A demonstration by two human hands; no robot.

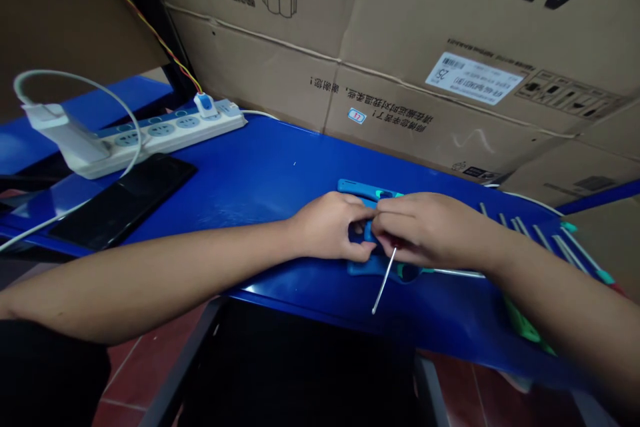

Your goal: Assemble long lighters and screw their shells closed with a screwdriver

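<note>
A slim screwdriver with a bare metal shaft and a bit of red at its top is in my right hand. Its shaft slants down toward the table's front edge, and the fingers hide its handle. My left hand is curled at a small blue plastic piece, thumb and fingers closing on it from the left. The right fingertips touch the same spot. Beneath and around both hands lie blue plastic parts with teal accents, one handle-like part behind and another blue part in front. A metal rod sticks out to the right.
The blue table backs onto a large cardboard box. Left are a white power strip with a charger, its cable, and a black phone. Several metal shafts and a green object are at right.
</note>
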